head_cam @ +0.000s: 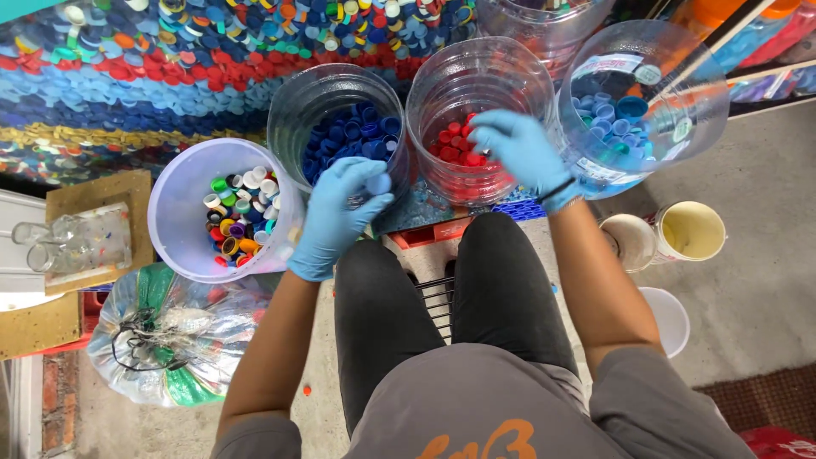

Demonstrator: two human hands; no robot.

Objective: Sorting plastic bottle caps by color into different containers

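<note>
Both my hands wear light blue gloves. My left hand [338, 214] pinches a pale blue bottle cap [378, 183] between thumb and fingers, near the front rim of a clear jar of dark blue caps [350, 134]. My right hand [520, 151] hovers with curled fingers over the rim of a clear jar of red caps [459, 146]; whether it holds a cap cannot be told. A white tub of mixed-colour caps [238, 214] stands left of my left hand. A tilted clear jar of light blue caps [614, 119] is to the right.
A large heap of mixed bottle caps [170, 59] fills the back. A tied clear bag [166, 336] lies at left beside a glass jar on a board [81, 242]. Cream and white cups [680, 234] stand at right. My knees are below the jars.
</note>
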